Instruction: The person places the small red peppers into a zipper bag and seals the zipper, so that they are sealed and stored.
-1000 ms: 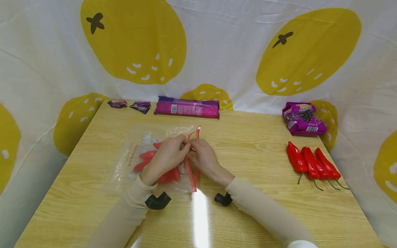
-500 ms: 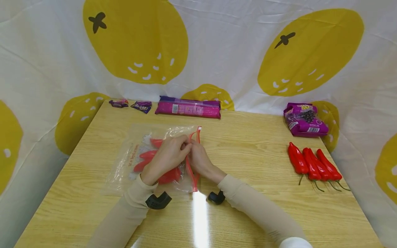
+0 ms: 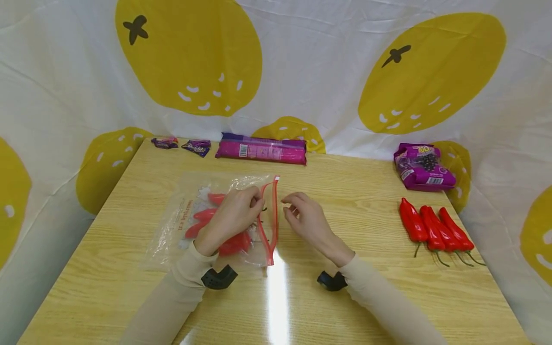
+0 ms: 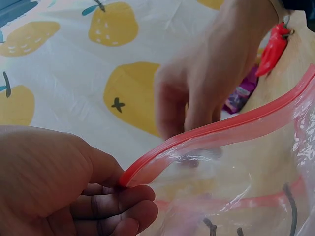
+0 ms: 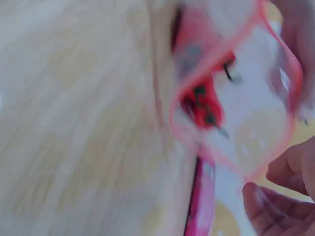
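Clearly, your left hand (image 3: 236, 211) pinches the red-lettered zip bag (image 3: 168, 242); your right hand (image 3: 311, 221) curls loosely; the grape-printed packet (image 3: 424, 167) reads "100".

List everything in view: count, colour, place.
zip bag: one, clear and red, left of centre
bagged peppers: several, red, inside it
loose peppers: four, red, table right
long packet: one, mostly magenta, back middle
plump packet: one, purple, back right
small packets: two, purplish, back left
table: one, tan, beneath these
cloth: count unclear, white with yellow fruit, behind
wrist devices: two, black, beside sleeves
sleeves: two, beige, foreground
left hand: one, pinching bag rim
right hand: one, right of bag, holding nothing
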`<state>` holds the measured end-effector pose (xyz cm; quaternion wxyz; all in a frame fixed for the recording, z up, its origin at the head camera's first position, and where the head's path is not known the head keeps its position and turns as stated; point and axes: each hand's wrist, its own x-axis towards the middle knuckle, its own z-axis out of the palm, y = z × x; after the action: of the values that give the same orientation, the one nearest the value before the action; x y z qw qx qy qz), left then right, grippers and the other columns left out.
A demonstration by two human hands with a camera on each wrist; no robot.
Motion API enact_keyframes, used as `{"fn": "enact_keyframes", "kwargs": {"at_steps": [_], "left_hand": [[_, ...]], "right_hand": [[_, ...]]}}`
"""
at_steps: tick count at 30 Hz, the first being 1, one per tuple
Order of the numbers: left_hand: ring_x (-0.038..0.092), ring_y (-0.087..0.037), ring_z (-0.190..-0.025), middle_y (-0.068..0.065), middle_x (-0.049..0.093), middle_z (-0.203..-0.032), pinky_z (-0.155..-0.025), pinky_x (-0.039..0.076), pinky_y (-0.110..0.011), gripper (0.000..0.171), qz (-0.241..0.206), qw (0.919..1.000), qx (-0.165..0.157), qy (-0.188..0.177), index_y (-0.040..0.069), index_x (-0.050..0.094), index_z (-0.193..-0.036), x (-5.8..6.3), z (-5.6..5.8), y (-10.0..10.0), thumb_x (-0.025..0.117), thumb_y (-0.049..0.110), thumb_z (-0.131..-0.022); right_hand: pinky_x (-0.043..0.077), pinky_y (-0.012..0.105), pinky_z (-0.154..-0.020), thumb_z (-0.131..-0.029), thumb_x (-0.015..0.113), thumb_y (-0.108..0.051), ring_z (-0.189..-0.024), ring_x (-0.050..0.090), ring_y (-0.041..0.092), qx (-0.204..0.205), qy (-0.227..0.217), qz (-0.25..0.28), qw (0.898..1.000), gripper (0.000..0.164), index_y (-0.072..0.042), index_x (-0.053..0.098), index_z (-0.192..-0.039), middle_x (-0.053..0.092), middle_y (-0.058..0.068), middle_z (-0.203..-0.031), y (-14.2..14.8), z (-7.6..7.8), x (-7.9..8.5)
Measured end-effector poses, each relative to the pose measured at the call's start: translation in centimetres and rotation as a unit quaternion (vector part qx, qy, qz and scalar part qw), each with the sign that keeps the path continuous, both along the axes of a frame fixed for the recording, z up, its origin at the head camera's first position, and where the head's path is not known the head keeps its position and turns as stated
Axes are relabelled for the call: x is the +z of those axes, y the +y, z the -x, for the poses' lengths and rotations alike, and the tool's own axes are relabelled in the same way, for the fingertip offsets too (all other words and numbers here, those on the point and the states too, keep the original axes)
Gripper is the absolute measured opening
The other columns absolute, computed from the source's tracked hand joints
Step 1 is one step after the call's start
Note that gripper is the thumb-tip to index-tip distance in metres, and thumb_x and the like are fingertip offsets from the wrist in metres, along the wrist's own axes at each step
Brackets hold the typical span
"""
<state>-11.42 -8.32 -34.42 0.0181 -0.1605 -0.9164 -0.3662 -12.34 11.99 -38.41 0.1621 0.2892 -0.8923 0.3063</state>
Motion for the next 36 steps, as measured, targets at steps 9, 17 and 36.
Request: {"fn": "enact_keyframes", "kwargs": {"at_steps": [9,17,36], "left_hand": [[0.041,-0.011,-0.051,0.002,0.047,-0.059,-0.046,0.032,-0.024,0.010,0.004,0.9998,0.005,0.016,0.011,0.057,-0.078,0.1,0.1,0.0,0.054,0.013,-0.087],[0.042,-0.010,-0.050,0.001,0.047,-0.059,-0.045,0.032,-0.023,0.010,0.005,1.0000,0.004,-0.002,0.011,0.057,-0.079,0.0,0.1,0.1,0.054,0.014,-0.088],[0.041,-0.011,-0.050,0.001,0.047,-0.059,-0.045,0.032,-0.024,0.010,0.008,0.9999,0.009,-0.003,0.011,0.056,-0.079,0.0,0.1,0.0,0.053,0.015,-0.088]], "right_hand": [[0.049,0.037,-0.058,-0.082,0.064,-0.009,-0.071,0.061,0.021,-0.148,0.023,-0.059,0.987,0.018,-0.005,0.067,-0.099,0.064,0.010,-0.095,11.4,-0.4,0.4],[0.041,0.053,-0.066,-0.081,0.061,-0.011,-0.082,0.053,0.041,-0.318,0.012,-0.122,0.940,0.028,0.002,0.062,-0.105,0.056,0.025,-0.100,20.8,-0.9,-0.4],[0.033,0.063,-0.064,-0.076,0.056,-0.011,-0.073,0.041,0.056,-0.414,-0.129,-0.275,0.858,0.027,0.007,0.047,-0.094,0.044,0.039,-0.082,24.6,-2.1,-1.5]]}}
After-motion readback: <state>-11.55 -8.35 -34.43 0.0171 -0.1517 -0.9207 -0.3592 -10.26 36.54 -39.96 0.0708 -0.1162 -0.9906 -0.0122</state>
